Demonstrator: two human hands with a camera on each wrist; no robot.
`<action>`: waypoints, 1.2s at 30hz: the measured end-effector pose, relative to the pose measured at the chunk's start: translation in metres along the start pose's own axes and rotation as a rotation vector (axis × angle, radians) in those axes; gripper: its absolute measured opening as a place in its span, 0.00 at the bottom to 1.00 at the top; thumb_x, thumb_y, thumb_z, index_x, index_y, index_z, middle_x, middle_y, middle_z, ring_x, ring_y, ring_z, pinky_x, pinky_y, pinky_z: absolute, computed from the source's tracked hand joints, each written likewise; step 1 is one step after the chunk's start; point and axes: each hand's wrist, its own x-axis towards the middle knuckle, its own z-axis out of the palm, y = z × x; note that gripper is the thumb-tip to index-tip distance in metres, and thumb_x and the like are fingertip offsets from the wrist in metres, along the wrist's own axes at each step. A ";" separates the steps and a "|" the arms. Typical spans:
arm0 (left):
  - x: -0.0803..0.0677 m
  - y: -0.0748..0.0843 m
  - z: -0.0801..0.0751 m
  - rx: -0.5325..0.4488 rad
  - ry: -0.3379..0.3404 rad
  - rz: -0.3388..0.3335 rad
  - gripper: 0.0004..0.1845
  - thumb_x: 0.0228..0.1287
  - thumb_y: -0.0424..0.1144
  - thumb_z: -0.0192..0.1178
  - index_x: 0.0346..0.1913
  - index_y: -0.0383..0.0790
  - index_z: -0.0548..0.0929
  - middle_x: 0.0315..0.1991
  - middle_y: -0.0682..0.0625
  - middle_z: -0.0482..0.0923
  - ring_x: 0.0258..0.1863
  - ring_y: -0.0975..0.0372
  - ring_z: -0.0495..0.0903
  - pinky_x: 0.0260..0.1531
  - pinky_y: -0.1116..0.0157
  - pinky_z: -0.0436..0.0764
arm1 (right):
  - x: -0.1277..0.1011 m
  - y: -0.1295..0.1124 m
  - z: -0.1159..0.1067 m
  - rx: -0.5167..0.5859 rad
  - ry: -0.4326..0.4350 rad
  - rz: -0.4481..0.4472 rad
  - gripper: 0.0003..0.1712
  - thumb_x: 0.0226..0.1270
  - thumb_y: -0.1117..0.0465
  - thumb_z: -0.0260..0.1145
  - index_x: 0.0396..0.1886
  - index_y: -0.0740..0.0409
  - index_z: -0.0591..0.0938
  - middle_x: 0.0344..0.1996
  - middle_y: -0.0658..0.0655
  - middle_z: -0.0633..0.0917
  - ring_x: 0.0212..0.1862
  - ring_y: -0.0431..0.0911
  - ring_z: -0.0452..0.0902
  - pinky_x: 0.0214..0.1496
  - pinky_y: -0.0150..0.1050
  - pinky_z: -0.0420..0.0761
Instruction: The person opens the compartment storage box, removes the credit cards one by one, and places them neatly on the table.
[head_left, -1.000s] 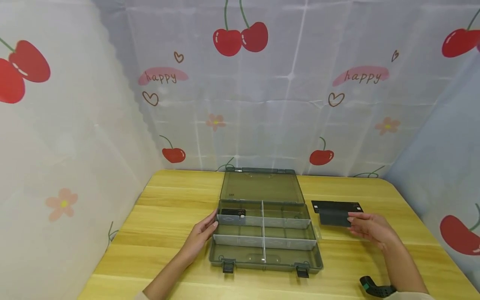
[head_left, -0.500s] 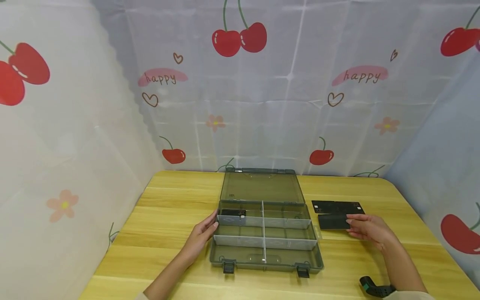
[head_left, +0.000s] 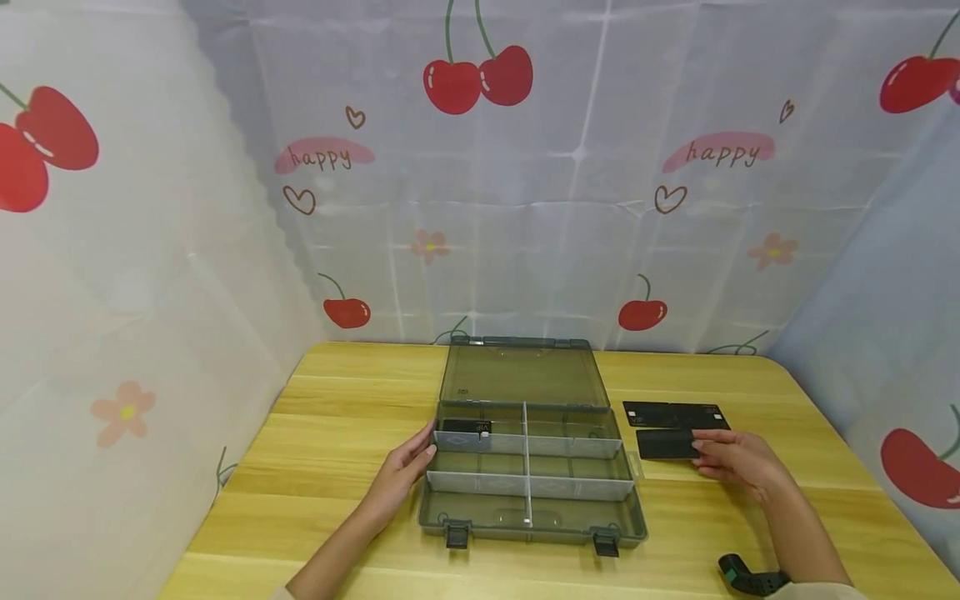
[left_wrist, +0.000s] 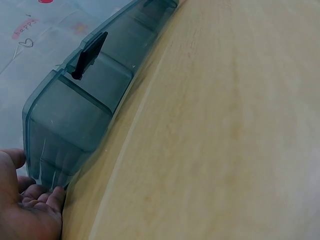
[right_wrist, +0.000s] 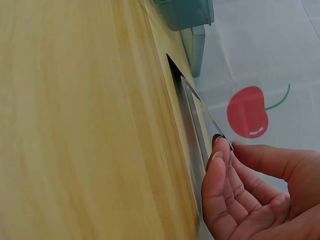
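A black card (head_left: 663,444) is pinched at its right end between the thumb and fingers of my right hand (head_left: 738,461). In the right wrist view that card is tilted, one edge raised from the table. Just behind it two more black cards (head_left: 649,414) lie end to end. A translucent grey compartment box (head_left: 532,533) stands with its lid folded back. My left hand (head_left: 405,467) holds its left side, thumb at the rim and fingers curled against the wall in the left wrist view. A black card marked VIP (head_left: 465,426) is in the back left compartment.
White dividers (head_left: 480,481) split the box into several compartments. Two dark latches (head_left: 457,534) hang at its front. A black strap-like object (head_left: 750,577) is by my right forearm. Cherry-printed cloth (head_left: 525,233) surrounds the wooden table (head_left: 352,392).
My right hand has lowered slightly toward me with its card, which now lies flatter and shows more of the two cards behind. The left hand and box stay put.
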 end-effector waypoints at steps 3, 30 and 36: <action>0.000 0.000 0.000 0.020 -0.009 0.007 0.29 0.71 0.47 0.50 0.72 0.47 0.59 0.72 0.46 0.51 0.69 0.54 0.55 0.64 0.54 0.60 | -0.001 0.000 0.000 -0.009 -0.001 -0.001 0.28 0.67 0.64 0.61 0.62 0.76 0.68 0.38 0.53 0.85 0.38 0.47 0.84 0.41 0.41 0.83; -0.001 0.003 0.001 0.021 0.009 -0.010 0.29 0.72 0.45 0.50 0.72 0.47 0.59 0.72 0.49 0.52 0.69 0.56 0.55 0.64 0.53 0.60 | 0.000 0.000 -0.002 -0.031 0.016 0.009 0.28 0.70 0.62 0.56 0.64 0.75 0.65 0.44 0.56 0.84 0.42 0.47 0.84 0.45 0.42 0.82; -0.001 0.003 0.002 0.004 0.016 -0.009 0.28 0.72 0.44 0.51 0.72 0.47 0.60 0.72 0.49 0.53 0.69 0.56 0.55 0.64 0.52 0.59 | -0.001 -0.001 -0.002 -0.012 0.007 0.009 0.31 0.71 0.62 0.57 0.66 0.78 0.61 0.42 0.55 0.85 0.42 0.47 0.84 0.45 0.43 0.82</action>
